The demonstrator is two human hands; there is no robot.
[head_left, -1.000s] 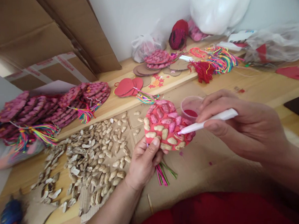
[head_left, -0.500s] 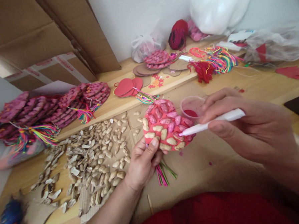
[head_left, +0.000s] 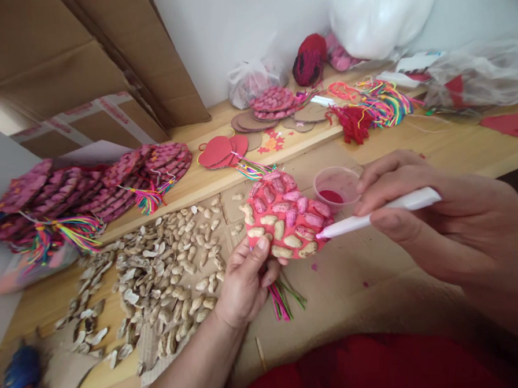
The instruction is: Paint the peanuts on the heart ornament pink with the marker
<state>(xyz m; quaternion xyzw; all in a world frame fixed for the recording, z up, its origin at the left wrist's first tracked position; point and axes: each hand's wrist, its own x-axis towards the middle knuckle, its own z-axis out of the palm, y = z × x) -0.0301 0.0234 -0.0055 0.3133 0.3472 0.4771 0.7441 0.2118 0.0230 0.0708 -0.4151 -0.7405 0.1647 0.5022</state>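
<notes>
My left hand (head_left: 248, 275) grips the lower left edge of a red disc (head_left: 270, 192) covered with peanut shells, the thumb on its face. Shells on its upper and right parts are pink; those at the lower left are plain tan. Pink and green cords (head_left: 282, 297) hang below it. Between the thumb and fingers of my right hand (head_left: 425, 214) is a white paint pen (head_left: 373, 218), its pink tip at the disc's right edge. Whether the tip touches a shell I cannot tell. A clear plastic cup (head_left: 334, 187) with dark pink liquid stands just behind.
Loose peanut shells (head_left: 176, 279) spread over the cardboard at left. Finished pink discs (head_left: 76, 192) with tassels are stacked beyond. Plain red discs (head_left: 220, 152), colourful cords (head_left: 384, 103) and dark red yarn (head_left: 310, 58) lie on the raised shelf. A blue tool (head_left: 21, 377) sits at lower left.
The disc has tilted and shifted slightly left in my left hand. My right hand and the pen have moved a little to the right, with the tip nearer the disc's edge.
</notes>
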